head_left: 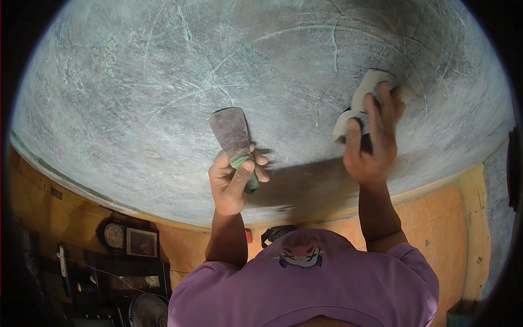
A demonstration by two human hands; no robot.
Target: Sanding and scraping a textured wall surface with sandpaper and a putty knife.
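A grey, blue-green wall (261, 65), scuffed, cracked and streaked with curved scratches, fills the space before me. My left hand (231, 188) is closed round the green handle of a putty knife (230, 129). Its wide, dull metal blade points up, with the flat face toward me; whether it touches the wall I cannot tell. Farther right and higher, my right hand (375, 144) presses a folded, pale sheet of sandpaper (372, 87) to the wall, fingers spread over it. Slight blur softens those fingers, and the sheet's far side is hidden.
Below the wall runs an orange tiled floor (425, 218). At the lower left are a round clock (114, 235), a framed picture (142, 242), dark furniture and a fan (148, 310). A yellow wall strip (473, 218) borders the right side. A dark object (277, 234) lies near the wall's foot.
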